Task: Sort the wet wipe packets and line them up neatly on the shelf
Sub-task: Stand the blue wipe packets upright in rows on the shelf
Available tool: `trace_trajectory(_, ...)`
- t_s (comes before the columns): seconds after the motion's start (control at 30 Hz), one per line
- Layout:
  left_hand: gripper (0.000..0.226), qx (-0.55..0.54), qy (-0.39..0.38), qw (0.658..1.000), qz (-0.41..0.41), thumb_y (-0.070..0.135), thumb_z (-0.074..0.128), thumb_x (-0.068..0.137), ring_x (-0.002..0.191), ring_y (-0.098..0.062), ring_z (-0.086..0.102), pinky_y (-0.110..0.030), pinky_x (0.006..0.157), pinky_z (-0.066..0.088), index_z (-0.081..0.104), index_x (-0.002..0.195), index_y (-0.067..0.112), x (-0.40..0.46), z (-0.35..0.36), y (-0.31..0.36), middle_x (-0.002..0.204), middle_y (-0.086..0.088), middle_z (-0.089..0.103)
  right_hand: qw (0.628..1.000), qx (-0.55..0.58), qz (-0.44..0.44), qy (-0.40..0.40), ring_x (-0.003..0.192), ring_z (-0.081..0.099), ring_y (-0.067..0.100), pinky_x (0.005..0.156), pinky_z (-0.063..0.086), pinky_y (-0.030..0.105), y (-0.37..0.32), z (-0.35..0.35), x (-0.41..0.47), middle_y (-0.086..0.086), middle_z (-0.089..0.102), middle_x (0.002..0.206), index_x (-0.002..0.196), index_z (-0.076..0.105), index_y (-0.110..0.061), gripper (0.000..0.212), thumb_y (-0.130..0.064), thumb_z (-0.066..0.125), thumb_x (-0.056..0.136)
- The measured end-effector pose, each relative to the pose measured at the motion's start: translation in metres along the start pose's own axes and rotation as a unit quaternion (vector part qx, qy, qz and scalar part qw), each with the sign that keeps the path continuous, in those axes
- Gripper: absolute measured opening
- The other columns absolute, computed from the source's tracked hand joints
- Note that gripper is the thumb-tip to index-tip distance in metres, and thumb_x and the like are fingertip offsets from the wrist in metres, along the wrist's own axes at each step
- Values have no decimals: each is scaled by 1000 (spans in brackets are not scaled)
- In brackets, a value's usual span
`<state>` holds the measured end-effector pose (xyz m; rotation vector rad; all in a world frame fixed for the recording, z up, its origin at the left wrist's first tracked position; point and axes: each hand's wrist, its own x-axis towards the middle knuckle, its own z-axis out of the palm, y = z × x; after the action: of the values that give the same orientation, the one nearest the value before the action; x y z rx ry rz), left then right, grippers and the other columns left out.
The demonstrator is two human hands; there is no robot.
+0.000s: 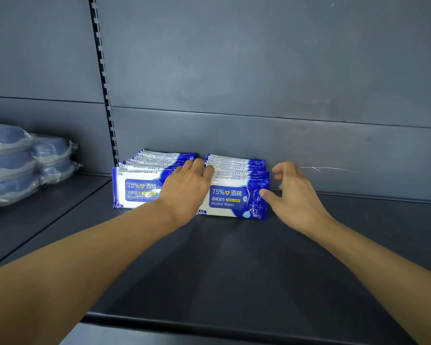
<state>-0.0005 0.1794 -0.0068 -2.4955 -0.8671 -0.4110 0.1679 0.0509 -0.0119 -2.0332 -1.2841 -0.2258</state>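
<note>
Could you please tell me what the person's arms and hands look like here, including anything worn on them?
Both forearms are bare right down to the frame edge: no sleeves show. The left hand and right hand wear no gloves, and no watch, ring or wristband is visible. The right hand's fingertips look motion-blurred.

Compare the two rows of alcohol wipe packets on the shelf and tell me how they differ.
The left row sits beside the slotted upright; the right row stands further right. The left row's front packet sits further back than the right row's. The left hand lies flat between the rows, covering the left row's right end, while the right hand touches the right row's end with its thumb. Both rows hold the same blue-and-white 75% packets, standing upright.
</note>
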Motion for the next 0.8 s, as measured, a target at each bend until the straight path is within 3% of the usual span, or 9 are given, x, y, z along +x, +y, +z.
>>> trace_trajectory(0.13,69,1,1,1000,1,14,70,82,122,-24,41,-31,98,37,29,138,12,-1,-2,0,136,-8,37,1000,-22,-20,5,121,43,15,92,47,35,-1,-4,-3,2,43,130,124,40,-16,50,-30,66,85)
trace_trajectory(0.37,66,2,19,1000,-3,29,64,87,124,-25,40,-35,101,34,27,139,14,-9,-12,3,137,-7,36,997,-59,-53,-11,128,29,16,99,38,31,-4,-7,-11,3,38,134,132,39,-14,57,-30,66,85)
trace_trajectory(0.53,54,-35,49,998,-5,35,57,90,118,-23,45,-34,95,37,34,135,16,-24,-24,9,131,-4,44,995,-69,-66,-14,127,32,19,101,35,31,-13,-11,-22,4,39,135,135,38,-13,57,-27,64,86)
trace_trajectory(0.7,41,-109,54,992,-32,37,52,93,110,-24,52,-31,75,36,42,127,16,-52,-48,12,120,-3,53,996,-59,-60,-14,118,50,21,92,47,39,-31,-28,-55,3,39,136,135,38,-14,55,-26,63,88)
trace_trajectory(0.8,39,-154,51,986,-38,37,50,93,108,-26,54,-32,74,37,45,125,16,-79,-63,12,120,-3,55,995,-78,-63,7,114,53,23,92,47,41,-45,-43,-87,5,45,133,132,40,-14,50,-26,61,89)
